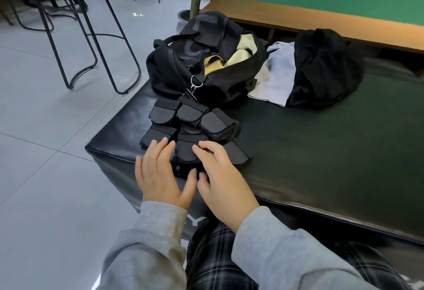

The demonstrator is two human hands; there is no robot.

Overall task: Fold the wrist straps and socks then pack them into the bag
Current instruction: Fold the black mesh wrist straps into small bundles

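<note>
pressing flat-fingered, left hand and right hand cover wrist straps (edges hidden).

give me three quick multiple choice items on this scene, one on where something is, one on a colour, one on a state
1. Where do the wrist straps lie?
A. on the floor
B. on the black bench, in front of the bag
C. inside the bag

2. What colour is the bag's lining?
A. red
B. pale yellow
C. blue

3. How is the bag?
A. unzipped
B. zipped shut
C. hanging from a chair

Key: 1 B, the straps sit on the bench near its corner. 2 B, cream-yellow shows through the opening. 3 A, the top gapes open.
</note>
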